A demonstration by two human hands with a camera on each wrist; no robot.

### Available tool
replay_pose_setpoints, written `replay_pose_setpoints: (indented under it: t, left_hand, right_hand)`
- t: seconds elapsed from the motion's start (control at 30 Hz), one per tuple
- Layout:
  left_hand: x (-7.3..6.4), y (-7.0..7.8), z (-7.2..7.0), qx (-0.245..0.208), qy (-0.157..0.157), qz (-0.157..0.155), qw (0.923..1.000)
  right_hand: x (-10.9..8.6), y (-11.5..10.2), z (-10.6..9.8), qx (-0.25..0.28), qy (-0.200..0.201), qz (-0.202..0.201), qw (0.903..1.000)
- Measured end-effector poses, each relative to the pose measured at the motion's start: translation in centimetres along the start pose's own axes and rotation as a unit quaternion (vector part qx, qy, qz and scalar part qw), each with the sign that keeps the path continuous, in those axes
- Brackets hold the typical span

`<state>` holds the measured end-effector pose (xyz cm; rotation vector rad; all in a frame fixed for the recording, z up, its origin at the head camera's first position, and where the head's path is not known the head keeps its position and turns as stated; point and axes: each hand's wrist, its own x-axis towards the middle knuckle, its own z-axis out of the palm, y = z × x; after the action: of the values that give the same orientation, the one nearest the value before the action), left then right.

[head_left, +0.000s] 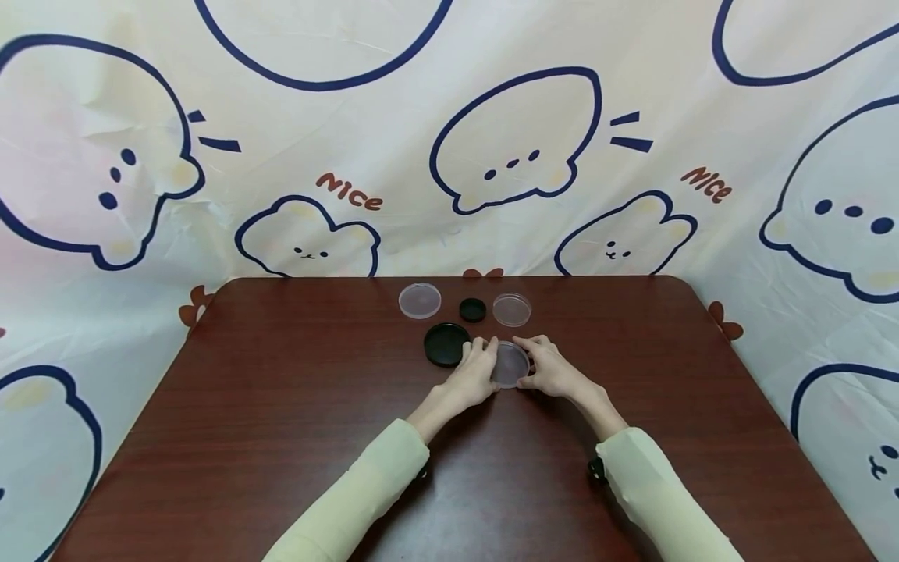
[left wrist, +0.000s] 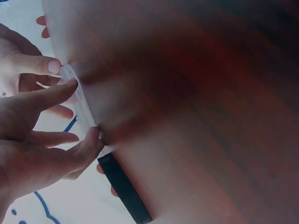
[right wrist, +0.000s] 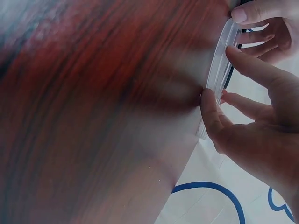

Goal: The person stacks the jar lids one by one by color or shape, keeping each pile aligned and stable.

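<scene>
A clear round petri dish (head_left: 510,365) lies flat on the table between the two hands. My left hand (head_left: 475,371) grips its left edge with thumb and fingers. From the opposite side my right hand (head_left: 553,370) holds the rim, its thumb near and its fingers far. In the left wrist view the dish's pale side wall (left wrist: 82,101) shows low against the tabletop. Stepped clear rims (right wrist: 218,65) appear in the right wrist view. Just left of my left hand is a large black round dish (head_left: 445,345), close to the fingers.
Behind the hands stand a clear round dish (head_left: 420,301), a small black round piece (head_left: 473,310) and another clear dish (head_left: 512,310). The brown wooden table (head_left: 295,390) ends at a back edge against a printed cloth (head_left: 407,156).
</scene>
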<state>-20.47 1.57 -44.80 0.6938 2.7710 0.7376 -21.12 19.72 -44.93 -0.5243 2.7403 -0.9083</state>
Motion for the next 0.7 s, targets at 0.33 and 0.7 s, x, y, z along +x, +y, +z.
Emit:
replay_pose_setpoints:
  t: [0.33, 0.7]
  left_hand:
    - [0.27, 0.02, 0.00, 0.006, 0.009, 0.001, 0.9999]
    - [0.35, 0.08, 0.15, -0.038, 0.018, -0.013, 0.9990]
  right_hand:
    - [-0.07, -0.04, -0.10, -0.023, -0.010, -0.017, 0.9995]
    - [-0.37, 0.05, -0.39, -0.021, -0.013, -0.033, 0.9992]
